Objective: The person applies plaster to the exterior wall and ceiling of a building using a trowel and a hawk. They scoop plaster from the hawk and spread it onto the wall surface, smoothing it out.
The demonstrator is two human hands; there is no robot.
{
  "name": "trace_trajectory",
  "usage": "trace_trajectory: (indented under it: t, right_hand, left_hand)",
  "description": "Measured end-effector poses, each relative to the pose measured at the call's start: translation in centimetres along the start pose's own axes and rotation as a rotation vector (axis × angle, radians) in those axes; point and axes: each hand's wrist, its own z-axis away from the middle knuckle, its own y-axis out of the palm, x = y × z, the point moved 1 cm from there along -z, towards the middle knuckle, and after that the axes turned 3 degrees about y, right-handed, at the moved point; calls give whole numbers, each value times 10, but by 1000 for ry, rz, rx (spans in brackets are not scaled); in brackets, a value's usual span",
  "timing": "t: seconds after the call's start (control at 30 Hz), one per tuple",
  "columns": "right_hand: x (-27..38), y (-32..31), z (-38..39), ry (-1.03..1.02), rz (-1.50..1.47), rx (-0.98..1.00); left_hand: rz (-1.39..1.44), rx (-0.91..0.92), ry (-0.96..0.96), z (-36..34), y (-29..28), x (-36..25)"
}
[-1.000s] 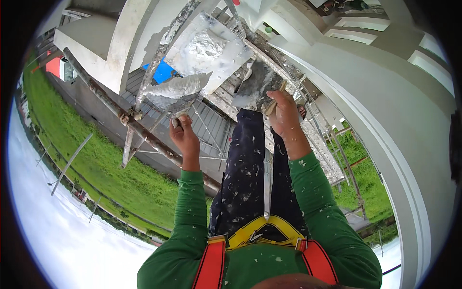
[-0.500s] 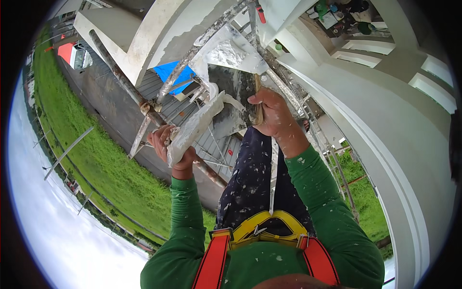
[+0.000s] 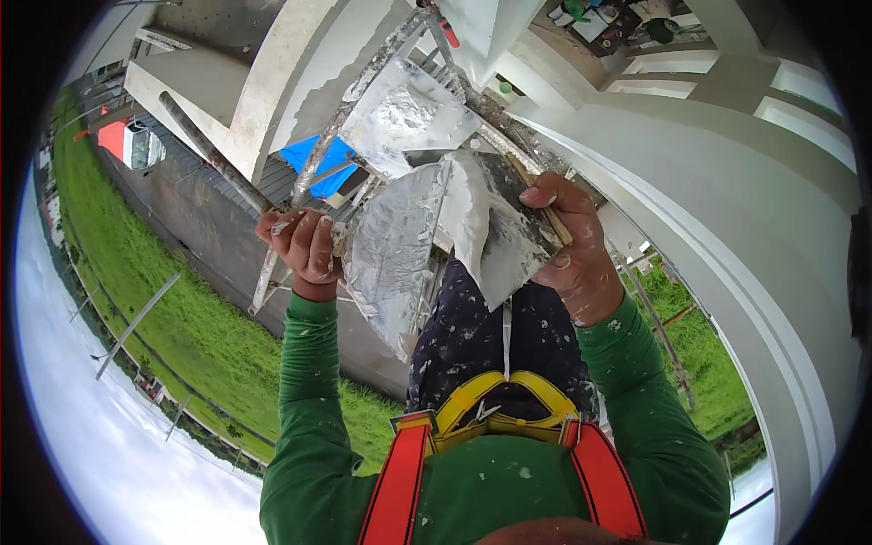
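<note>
Two stiff, plaster-slick blades meet: left hand [image 3: 307,250] fisted round the hawk [image 3: 392,259] handle, right hand [image 3: 572,250] clenching the trowel [image 3: 490,227] handle, wet load probably heavy

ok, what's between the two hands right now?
In the head view, between the left hand and right hand lie two plaster-smeared flat metal blades: the left-held blade and the right-held blade carrying white plaster.

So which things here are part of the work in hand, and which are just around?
In use:
left hand gripping a plaster-caked board
right hand holding a trowel loaded with white plaster

Just around:
scaffold pipes
blue sheet
grass
items on the ledge
</note>
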Motion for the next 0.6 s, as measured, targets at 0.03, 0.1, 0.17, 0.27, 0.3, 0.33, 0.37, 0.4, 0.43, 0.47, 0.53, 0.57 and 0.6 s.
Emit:
trace_trajectory:
  t: [0.03,0.1,0.17,0.27,0.3,0.33,0.37,0.4,0.43,0.47,0.53,0.57,0.6]
  right_hand:
    - [15,12,9,-1,-99,-7]
    - [46,36,28,-16,-301,-31]
    - [91,82,54,-133,-357,-58]
    - [106,90,103,-615,12,-239]
    - [114,101,114,-703,101,-228]
    - [124,119,134,-807,184,-203]
    - [132,136,148,-903,260,-176]
    - [133,151,163,-979,363,-197]
    - [136,168,179,-1027,410,-250]
    - [137,184,194,-1068,455,-304]
    - [151,212,225,-1205,895,-369]
    - [160,226,242,-1277,1294,-379]
    - [177,241,254,-1255,1167,-143]
  left_hand:
    - [9,-31,22,-12,-5,0]
    - [174,38,-88,-36,-21,-8]
    - [531,-67,-406,-54,-23,-48]
    - [1447,-188,-1166,-95,-56,-128]
    - [1619,-161,-1278,-99,-57,-144]
    - [1680,-151,-1318,-121,-71,-166]
    - [1764,-114,-1316,-135,-81,-184]
    - [1811,-99,-1263,-152,-91,-202]
    - [1858,-73,-1212,-177,-105,-221]
    - [1879,-46,-1186,-195,-113,-236]
    - [1920,5,-1135,-227,-126,-259]
    - [1919,6,-1094,-238,-133,-267]
    - [1918,7,-1057,-247,-139,-274]
